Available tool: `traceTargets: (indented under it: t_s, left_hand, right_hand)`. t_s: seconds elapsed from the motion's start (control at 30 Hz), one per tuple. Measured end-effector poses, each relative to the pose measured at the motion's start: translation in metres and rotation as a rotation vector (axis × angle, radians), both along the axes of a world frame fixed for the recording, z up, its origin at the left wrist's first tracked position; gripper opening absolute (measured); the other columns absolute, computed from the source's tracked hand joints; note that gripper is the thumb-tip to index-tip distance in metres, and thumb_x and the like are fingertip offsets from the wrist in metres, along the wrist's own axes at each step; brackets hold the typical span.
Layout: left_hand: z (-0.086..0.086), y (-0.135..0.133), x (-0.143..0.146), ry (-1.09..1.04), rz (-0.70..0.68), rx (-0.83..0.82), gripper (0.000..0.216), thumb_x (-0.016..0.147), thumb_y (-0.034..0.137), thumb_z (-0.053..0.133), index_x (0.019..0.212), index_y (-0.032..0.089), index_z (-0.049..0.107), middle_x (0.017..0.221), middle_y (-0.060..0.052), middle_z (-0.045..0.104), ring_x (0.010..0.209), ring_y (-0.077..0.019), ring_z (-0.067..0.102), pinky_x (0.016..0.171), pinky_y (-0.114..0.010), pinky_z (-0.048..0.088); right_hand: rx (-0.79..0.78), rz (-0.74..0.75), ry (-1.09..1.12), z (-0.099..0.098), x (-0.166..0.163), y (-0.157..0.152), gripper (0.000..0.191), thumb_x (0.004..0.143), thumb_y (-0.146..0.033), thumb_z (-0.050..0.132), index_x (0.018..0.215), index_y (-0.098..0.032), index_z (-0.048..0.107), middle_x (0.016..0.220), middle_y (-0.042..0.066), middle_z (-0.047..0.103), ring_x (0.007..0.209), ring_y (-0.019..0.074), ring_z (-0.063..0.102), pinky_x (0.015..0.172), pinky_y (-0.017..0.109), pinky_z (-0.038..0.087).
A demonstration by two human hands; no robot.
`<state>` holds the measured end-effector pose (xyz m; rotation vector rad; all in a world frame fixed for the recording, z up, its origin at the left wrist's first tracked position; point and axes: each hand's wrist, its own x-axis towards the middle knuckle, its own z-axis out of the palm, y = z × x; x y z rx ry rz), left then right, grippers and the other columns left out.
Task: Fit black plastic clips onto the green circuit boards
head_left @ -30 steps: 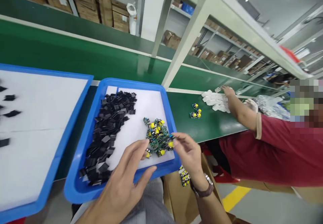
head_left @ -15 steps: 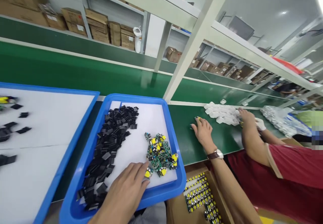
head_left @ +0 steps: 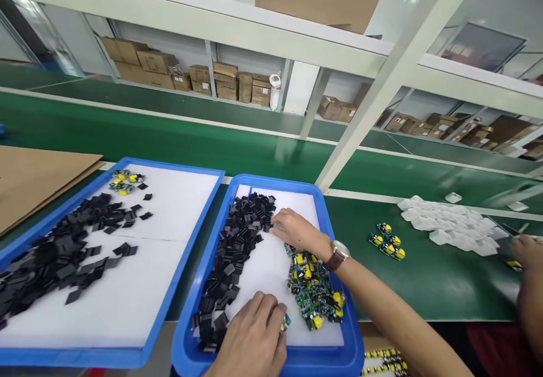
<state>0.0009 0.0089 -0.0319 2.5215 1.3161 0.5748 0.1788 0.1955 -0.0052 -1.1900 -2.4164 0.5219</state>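
My left hand [head_left: 257, 334] is closed over the near part of a blue tray [head_left: 185, 303], holding a small circuit board [head_left: 285, 323] whose edge shows beside the fingers. My right hand [head_left: 297, 231] wears a watch and reaches across the tray. Its fingertips pinch at a small black piece on the edge of a heap of flat black pieces [head_left: 231, 269]; the fingers partly hide it. Below my right wrist lies a pile of green circuit boards [head_left: 311, 289] with yellow parts. Several more boards [head_left: 388, 242] lie together on the green table to the right.
Another blue-rimmed tray [head_left: 169, 292] at left holds black pieces and a few boards. White plastic pieces [head_left: 449, 221] lie at right, near a co-worker's hand [head_left: 526, 252]. A frame post [head_left: 365, 122] rises behind the tray. Cardboard sheets [head_left: 38, 179] lie far left.
My right hand has moved left from the green table to the black pieces, leaving boards on the table. My left hand now has a board in its fingers. The view has turned left.
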Motion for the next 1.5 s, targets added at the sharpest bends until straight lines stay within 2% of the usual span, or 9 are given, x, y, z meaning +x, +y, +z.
traceTargets:
  t_s: [0.13, 0.27, 0.33, 0.43, 0.5, 0.6, 0.83, 1.33, 1.5]
  left_hand:
    - [-0.004, 0.001, -0.008, -0.026, 0.002, -0.003, 0.044, 0.082, 0.002, 0.058, 0.121, 0.019, 0.068, 0.105, -0.009, 0.072, 0.095, -0.0304, 0.069, 0.080, -0.043, 0.062]
    - [-0.002, 0.006, -0.015, -0.252, -0.005, -0.081, 0.042, 0.090, 0.008, 0.058, 0.127, 0.023, 0.069, 0.112, -0.010, 0.073, 0.100, -0.0314, 0.070, 0.086, -0.045, 0.062]
    - [0.002, 0.009, -0.020, -0.522, 0.039, -0.251, 0.041, 0.097, 0.018, 0.058, 0.136, 0.027, 0.066, 0.124, -0.010, 0.072, 0.109, -0.0305, 0.070, 0.094, -0.045, 0.061]
    - [0.013, 0.013, -0.027, -1.029, 0.142, -0.704, 0.039, 0.101, 0.032, 0.062, 0.140, 0.030, 0.066, 0.136, -0.010, 0.070, 0.118, -0.0292, 0.070, 0.096, -0.042, 0.062]
    - [0.022, 0.013, -0.029, -1.313, 0.175, -0.961, 0.035, 0.098, 0.036, 0.068, 0.132, 0.028, 0.073, 0.136, -0.010, 0.072, 0.119, -0.0292, 0.071, 0.099, -0.040, 0.062]
    - [0.033, 0.011, -0.027, -1.517, 0.155, -1.135, 0.035, 0.089, 0.032, 0.081, 0.124, 0.024, 0.079, 0.128, -0.011, 0.077, 0.121, -0.0283, 0.071, 0.104, -0.037, 0.058]
    - [0.039, 0.004, -0.019, -1.399, 0.090, -1.132, 0.036, 0.085, 0.027, 0.086, 0.121, 0.027, 0.081, 0.123, -0.009, 0.079, 0.118, -0.0245, 0.070, 0.100, -0.032, 0.059]
    - [0.028, 0.003, -0.019, -1.047, 0.094, -0.876, 0.031, 0.086, 0.032, 0.083, 0.117, 0.026, 0.083, 0.111, -0.007, 0.080, 0.090, -0.0199, 0.068, 0.086, -0.031, 0.058]
    - [0.029, 0.003, -0.019, -1.049, 0.100, -0.861, 0.030, 0.087, 0.032, 0.082, 0.117, 0.027, 0.083, 0.114, -0.007, 0.079, 0.082, -0.0172, 0.066, 0.080, -0.030, 0.057]
  right_hand:
    - [-0.066, -0.047, 0.022, -0.007, -0.006, 0.015, 0.018, 0.102, -0.034, 0.067, 0.101, -0.016, 0.071, 0.099, 0.003, 0.074, 0.084, 0.0177, 0.072, 0.079, 0.036, 0.062]
    - [-0.071, -0.158, 0.149, 0.009, 0.006, -0.001, 0.011, 0.095, -0.016, 0.065, 0.086, -0.016, 0.071, 0.078, 0.003, 0.074, 0.071, 0.0182, 0.070, 0.068, 0.032, 0.059]
    - [-0.051, -0.201, 0.233, 0.023, 0.012, -0.025, 0.012, 0.094, -0.013, 0.061, 0.095, -0.017, 0.073, 0.088, 0.006, 0.077, 0.079, 0.0191, 0.072, 0.074, 0.032, 0.060]
    - [-0.049, -0.215, 0.391, 0.038, 0.018, -0.082, 0.016, 0.097, -0.018, 0.060, 0.104, -0.020, 0.074, 0.095, 0.006, 0.075, 0.084, 0.0178, 0.073, 0.078, 0.031, 0.061]
    - [-0.086, -0.211, 0.596, 0.041, 0.018, -0.122, 0.017, 0.098, -0.019, 0.064, 0.110, -0.023, 0.076, 0.097, 0.006, 0.075, 0.086, 0.0179, 0.073, 0.077, 0.030, 0.062]
    - [-0.081, -0.242, 0.737, 0.034, 0.014, -0.171, 0.022, 0.096, -0.015, 0.069, 0.113, -0.028, 0.077, 0.103, 0.005, 0.076, 0.095, 0.0187, 0.073, 0.082, 0.029, 0.061]
    - [-0.006, -0.313, 0.823, 0.020, -0.001, -0.206, 0.025, 0.098, -0.007, 0.064, 0.109, -0.027, 0.075, 0.102, 0.005, 0.074, 0.096, 0.0184, 0.072, 0.085, 0.030, 0.058]
    - [-0.089, -0.406, 0.766, 0.011, -0.003, -0.209, 0.011, 0.095, -0.014, 0.068, 0.096, -0.022, 0.076, 0.087, 0.004, 0.073, 0.078, 0.0177, 0.068, 0.068, 0.030, 0.057]
    - [-0.082, -0.375, 0.755, 0.012, -0.002, -0.205, 0.010, 0.095, -0.017, 0.068, 0.096, -0.024, 0.074, 0.088, 0.005, 0.073, 0.081, 0.0205, 0.070, 0.071, 0.034, 0.059]
